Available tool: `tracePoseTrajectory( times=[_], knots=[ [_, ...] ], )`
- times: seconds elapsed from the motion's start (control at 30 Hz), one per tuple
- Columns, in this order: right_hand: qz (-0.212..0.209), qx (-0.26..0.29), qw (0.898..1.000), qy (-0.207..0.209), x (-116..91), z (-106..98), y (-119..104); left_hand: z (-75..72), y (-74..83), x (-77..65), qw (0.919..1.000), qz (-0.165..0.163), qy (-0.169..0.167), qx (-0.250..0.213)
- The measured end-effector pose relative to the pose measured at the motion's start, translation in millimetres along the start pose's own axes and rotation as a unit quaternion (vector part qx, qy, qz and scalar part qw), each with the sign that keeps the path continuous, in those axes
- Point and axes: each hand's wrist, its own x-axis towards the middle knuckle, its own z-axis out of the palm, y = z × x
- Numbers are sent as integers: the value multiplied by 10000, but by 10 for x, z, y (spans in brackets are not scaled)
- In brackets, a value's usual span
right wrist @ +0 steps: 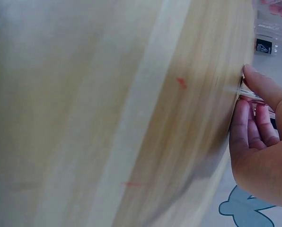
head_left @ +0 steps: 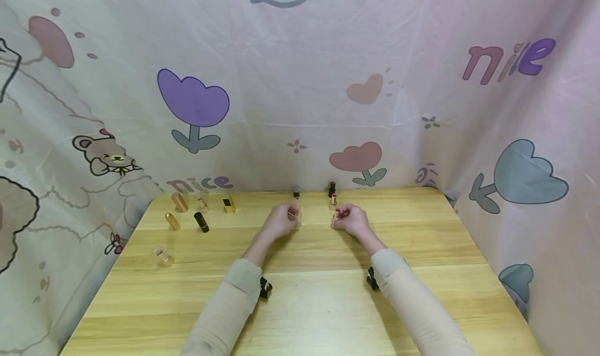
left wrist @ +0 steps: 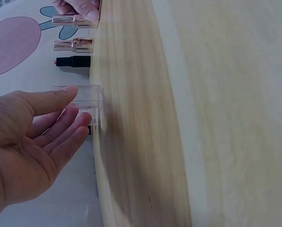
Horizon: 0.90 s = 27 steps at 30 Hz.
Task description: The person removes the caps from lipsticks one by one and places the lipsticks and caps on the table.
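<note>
My left hand (head_left: 283,220) pinches a clear, squarish lipstick cap (left wrist: 90,97) upright on the table between thumb and fingers. Behind it stands another clear cap with a dark end (head_left: 296,192), partly hidden in the left wrist view. Over to the right, my right hand (head_left: 353,221) grips the low part of an uncapped rose-gold lipstick (left wrist: 65,20) with a red tip. Beyond that hand, a second rose-gold lipstick (head_left: 333,200) and a black lipstick (head_left: 332,190) stand upright, in a row running toward the back edge.
At the table's left are a rose-gold tube (head_left: 179,203), a clear-topped tube (head_left: 202,205), a gold-and-black lipstick (head_left: 229,205), a gold tube (head_left: 172,221), a black tube (head_left: 201,222) and a clear tube (head_left: 163,257). Printed cloth (head_left: 290,85) hangs behind the wooden table (head_left: 319,314).
</note>
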Motion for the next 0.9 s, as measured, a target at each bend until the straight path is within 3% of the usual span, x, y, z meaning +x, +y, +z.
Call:
tracePoseTrajectory(
  times=[0.23,0.43,0.63,0.9],
  knots=[
    [-43,37,10000,-80,-1,4,29,-99,-25,-127,9961,-125,600,-643],
    [-197,223,9995,-119,-4,-2,69,-251,-158,-209,9795,59,1677,-1118],
    [-92,733,9969,-274,-40,-50,95,-395,-336,-247,9473,96,2762,-1618],
    [-145,1254,9917,-239,-101,-101,37,-616,-520,-311,8945,-179,4085,-1811]
  ],
)
